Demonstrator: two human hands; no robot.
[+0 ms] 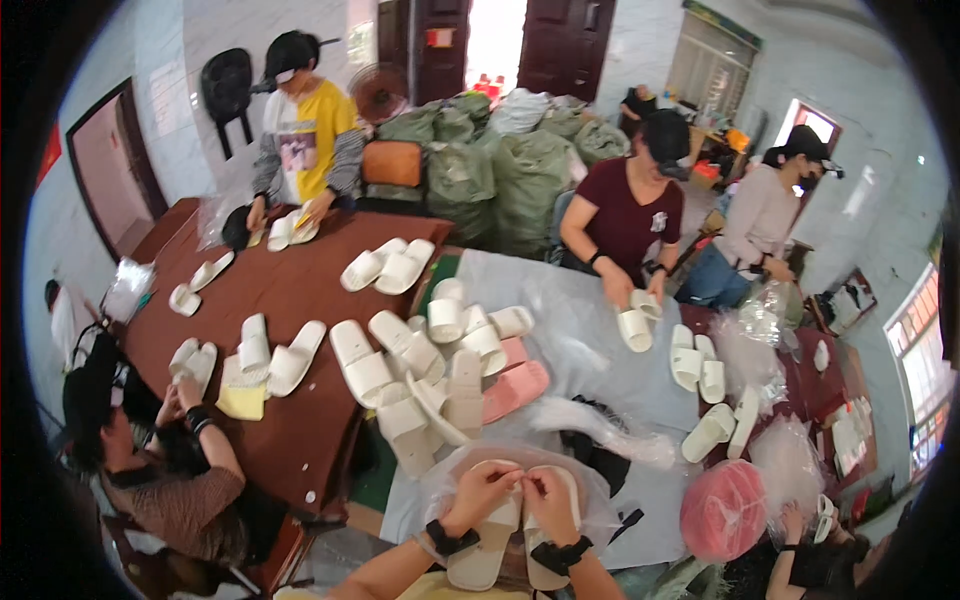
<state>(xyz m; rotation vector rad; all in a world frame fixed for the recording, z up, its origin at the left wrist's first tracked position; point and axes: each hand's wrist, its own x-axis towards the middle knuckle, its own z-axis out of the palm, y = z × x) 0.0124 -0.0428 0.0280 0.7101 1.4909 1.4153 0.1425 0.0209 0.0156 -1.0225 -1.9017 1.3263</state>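
- The left hand (478,492) is pinched narrow at the top of a pair of cream slide slippers (510,530) lying soles together at the near edge of the table, with thin clear plastic bag film (600,505) bunched around them. A tug from this side could tear the film or slide the left slipper out of line with its mate.
- The right hand (548,497) meets the left one, fingertips closed on what seems to be the bag's edge, though at this size the exact grip is hard to tell. If the pinch catches only film, the pair could slip out towards the person's lap.
- Just beyond, at mid-table, a loose heap of cream slippers (425,385) and two pink slippers (515,385) sits close. A wide elbow swing could knock some off the grey table cover (590,345).
- To the near right, the pink round bundle (722,510) and loose clear bags (790,455) crowd the edge, so film could snag there.
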